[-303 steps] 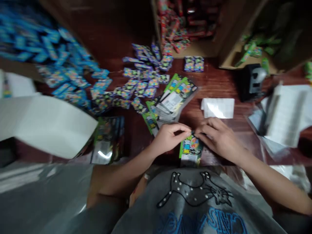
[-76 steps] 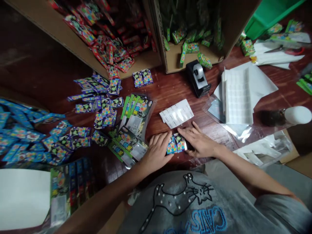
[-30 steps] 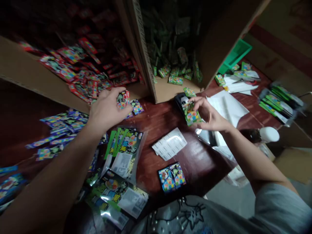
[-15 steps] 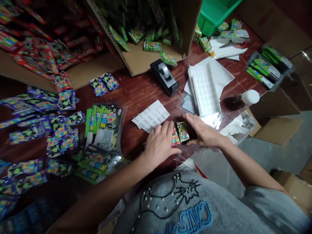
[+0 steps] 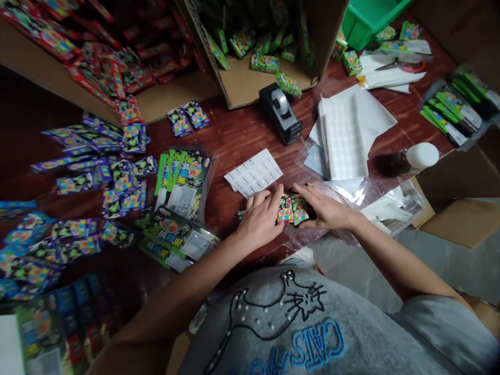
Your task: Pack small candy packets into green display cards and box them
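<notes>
Small candy packets stand in a short row at the table's front edge. A red packet (image 5: 285, 210) and a green packet (image 5: 300, 210) show between my hands, touching each other. My left hand (image 5: 261, 217) curves over the row's left part and hides it; only a blue bit shows beyond its fingers. Around the green packet's right end, my right hand (image 5: 327, 208) has its thumb on the near side and fingers on the far side. Just beyond my left hand lies a sheet of printed oval labels (image 5: 253, 173).
A tape dispenser (image 5: 280, 113) stands behind the labels. White sheets (image 5: 346, 138) and a white-capped bottle (image 5: 422, 156) are to the right. Purple packets (image 5: 94, 140) and printed bags (image 5: 185, 182) spread leftward. Cardboard boxes (image 5: 242, 94) of packets line the back, beside a green bin (image 5: 361, 26).
The gap between the red and green packets has closed as my hands pressed inward. The whole view has shifted, so the table's things appear farther right.
</notes>
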The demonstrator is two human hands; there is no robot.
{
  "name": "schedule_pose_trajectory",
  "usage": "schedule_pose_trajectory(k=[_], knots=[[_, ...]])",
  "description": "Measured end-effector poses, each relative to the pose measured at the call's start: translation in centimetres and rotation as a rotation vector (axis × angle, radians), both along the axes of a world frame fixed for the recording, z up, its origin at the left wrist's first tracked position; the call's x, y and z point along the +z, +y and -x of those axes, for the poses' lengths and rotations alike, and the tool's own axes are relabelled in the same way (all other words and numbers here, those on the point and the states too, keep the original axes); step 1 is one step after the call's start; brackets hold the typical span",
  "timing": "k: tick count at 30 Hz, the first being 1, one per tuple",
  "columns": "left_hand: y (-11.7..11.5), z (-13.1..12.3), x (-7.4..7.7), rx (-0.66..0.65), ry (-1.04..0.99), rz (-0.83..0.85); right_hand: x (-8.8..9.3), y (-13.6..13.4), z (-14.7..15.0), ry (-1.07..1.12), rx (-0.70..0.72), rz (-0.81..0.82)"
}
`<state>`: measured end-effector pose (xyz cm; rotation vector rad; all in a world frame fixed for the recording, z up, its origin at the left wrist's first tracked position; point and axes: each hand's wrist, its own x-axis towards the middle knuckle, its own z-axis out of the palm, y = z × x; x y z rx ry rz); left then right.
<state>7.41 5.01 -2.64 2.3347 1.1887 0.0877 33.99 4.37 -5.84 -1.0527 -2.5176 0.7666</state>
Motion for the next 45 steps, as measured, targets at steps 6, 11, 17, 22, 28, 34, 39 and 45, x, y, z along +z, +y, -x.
schedule_pose_trajectory(k=[6,11,17,22,28,34,39,45], knots=[[-0.3,10.9,4.6,-0.096,0.069,-0.109,0.7,0.2,2.9,-0.127,0.04,-0.091],[-2.8,21.6,5.0,-0.147,0.244,-0.066,-0.7,-0.4,5.6,-0.175,0.177,-0.109],[-4.3,22.1,3.0,-0.152,0.315,-0.091,-0.7,-0.2,8.2,-0.159,0.186,-0.222],[-6.4,19.4,2.9,-0.134,0.36,-0.133,-1.5,-0.3,11.2,-0.196,0.248,-0.328],[-10.5,16.2,1.3,0.244,0.274,-0.238,-1.4,-0.5,11.3,-0.235,0.143,-0.349],[-10.7,14.0,-0.8,0.378,0.126,-0.265,-1.0,-1.0,11.0,-0.243,0.228,-0.394],[-9.7,14.2,-1.2,0.269,0.062,-0.185,-1.5,-1.5,11.0,-0.187,0.352,-0.334],[-8.7,13.9,-1.5,0.205,0.06,-0.14,-0.2,-0.2,8.3,-0.08,0.322,-0.235]])
